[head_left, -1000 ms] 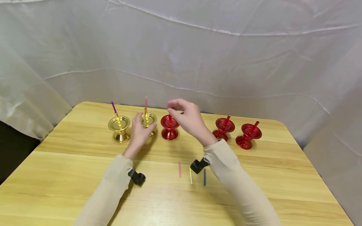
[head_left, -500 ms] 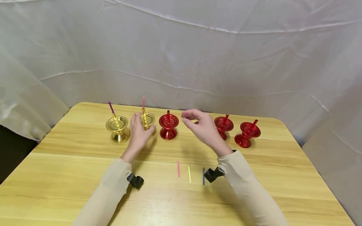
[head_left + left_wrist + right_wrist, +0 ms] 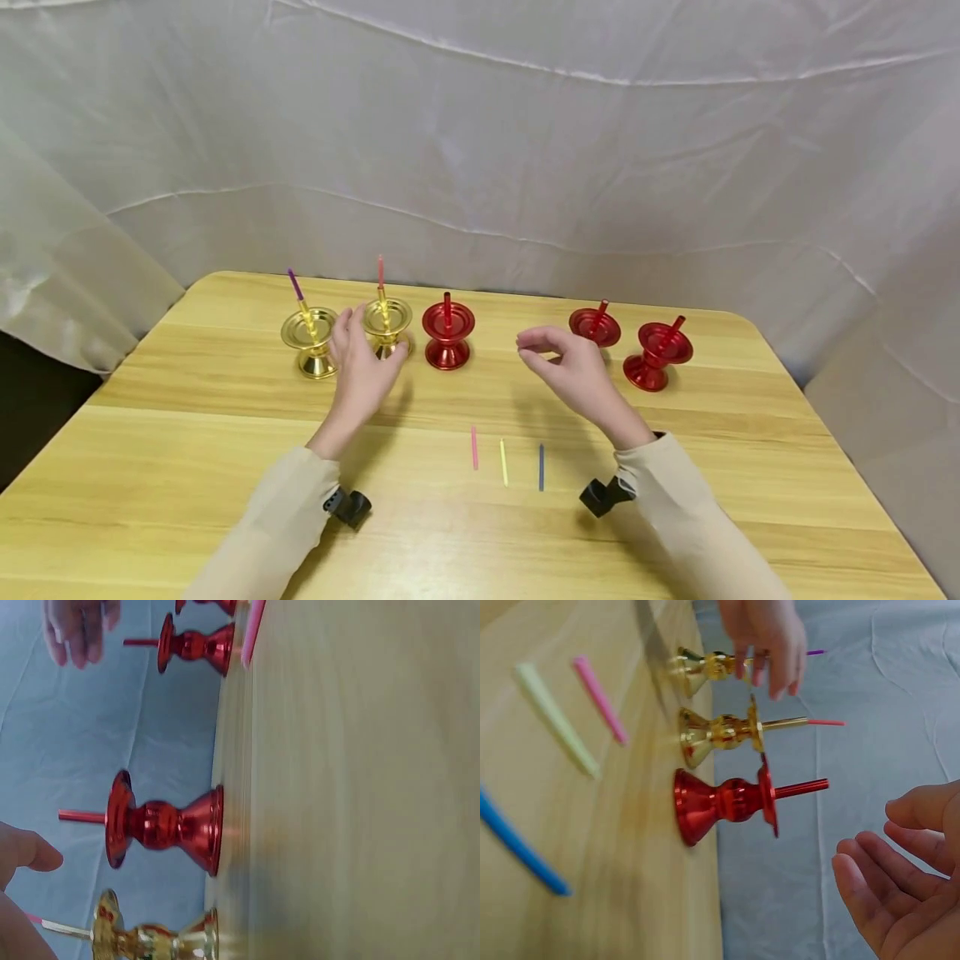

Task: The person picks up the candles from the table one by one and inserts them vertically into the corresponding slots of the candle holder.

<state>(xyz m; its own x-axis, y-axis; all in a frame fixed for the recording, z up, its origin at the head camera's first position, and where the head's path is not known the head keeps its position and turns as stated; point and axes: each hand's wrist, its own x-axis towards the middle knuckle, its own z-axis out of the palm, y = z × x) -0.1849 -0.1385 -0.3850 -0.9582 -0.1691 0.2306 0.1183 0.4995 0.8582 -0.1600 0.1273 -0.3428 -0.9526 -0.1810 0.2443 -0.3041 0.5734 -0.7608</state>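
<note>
My left hand [image 3: 362, 367] hovers just in front of a gold candle holder [image 3: 387, 316] that bears a thin salmon-pink candle [image 3: 380, 272]. Its thumb and fingers are spread, with nothing between them. Further left, a second gold holder [image 3: 310, 327] carries a purple candle [image 3: 296, 284], tilted a little. A red candle holder [image 3: 447, 332] stands to the right of the gold pair, its tube without a candle. My right hand [image 3: 577, 377] hangs above the table, fingers loosely bent and holding nothing, partly covering another red holder [image 3: 603, 327]. In the right wrist view, its fingers [image 3: 896, 881] appear bare.
Pink [image 3: 474, 448], yellow [image 3: 504, 463] and blue [image 3: 542, 467] candles lie side by side on the wooden table [image 3: 420, 533]. One more red holder [image 3: 657, 356] stands at the far right. A pale cloth [image 3: 480, 167] hangs behind the table.
My right hand has moved from the middle red holder to the right and towards me. My left hand has drawn back slightly from the gold holder. The holders and loose candles stay put.
</note>
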